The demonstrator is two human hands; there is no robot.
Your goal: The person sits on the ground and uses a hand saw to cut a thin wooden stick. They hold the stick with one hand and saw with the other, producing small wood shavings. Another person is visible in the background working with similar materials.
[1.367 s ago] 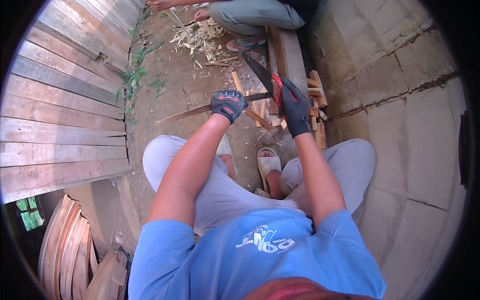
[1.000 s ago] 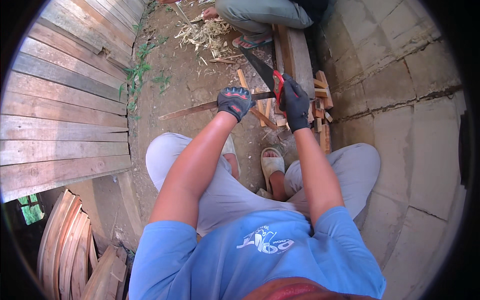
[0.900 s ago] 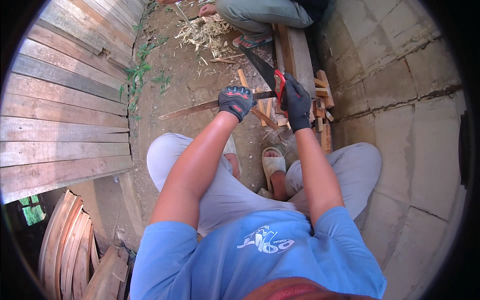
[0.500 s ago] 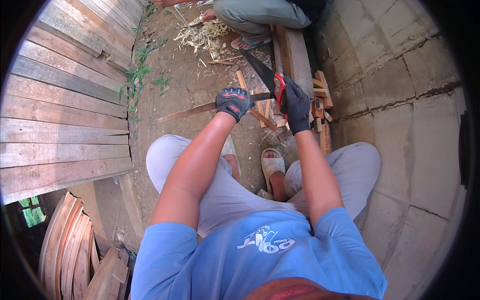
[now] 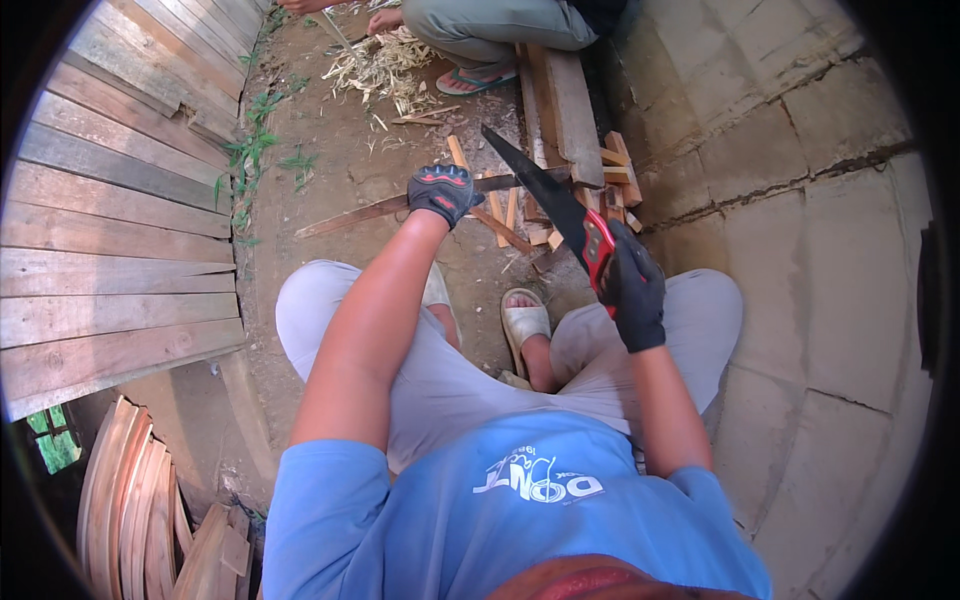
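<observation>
My left hand point(image 5: 443, 196), in a black glove with red marks, is closed around a long thin wooden strip point(image 5: 350, 217). The strip lies crosswise, its right part reaching to the end of a wooden beam point(image 5: 563, 110). In my right hand point(image 5: 634, 292), also gloved in black, is the red handle of a hand saw point(image 5: 548, 190). Its dark blade points away and to the left, passing across the strip in view. Whether the teeth touch the wood I cannot tell.
Short wood offcuts point(image 5: 617, 165) lie beside the beam. Another person crouches at the far end, grey trousers point(image 5: 490, 25) showing, near pale shavings point(image 5: 385, 75). A plank wall point(image 5: 120, 235) stands left, a block wall point(image 5: 790, 260) right. Curved boards point(image 5: 125, 490) are stacked lower left.
My right hand has drawn the saw back toward me and slightly right, so more of its blade shows. My left hand keeps its hold on the wooden strip. The whole view has shifted slightly.
</observation>
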